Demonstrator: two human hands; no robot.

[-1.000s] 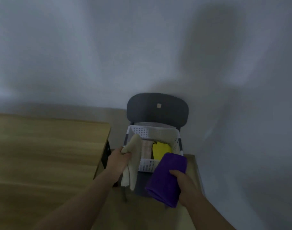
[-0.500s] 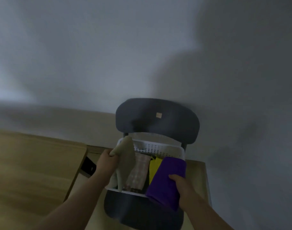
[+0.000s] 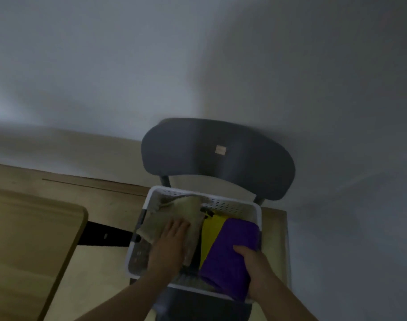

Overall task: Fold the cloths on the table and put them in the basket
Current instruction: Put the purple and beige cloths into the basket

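Plain room (kind unclear) holds grey chair (image 3: 186, 156), wooden table (image 3: 31, 239).

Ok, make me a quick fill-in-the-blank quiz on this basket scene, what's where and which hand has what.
The white basket sits on a dark grey ____.
The left hand lies flat on the ____.
The right hand grips the ____.
Between those two cloths shows the ____.
Missing: chair; beige cloth; purple cloth; yellow cloth.

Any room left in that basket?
A bare strip shows in the white perforated plastic basket, between its left wall and the left hand pressing the beige cloth. The yellow cloth and the purple cloth in the right hand crowd the rest.
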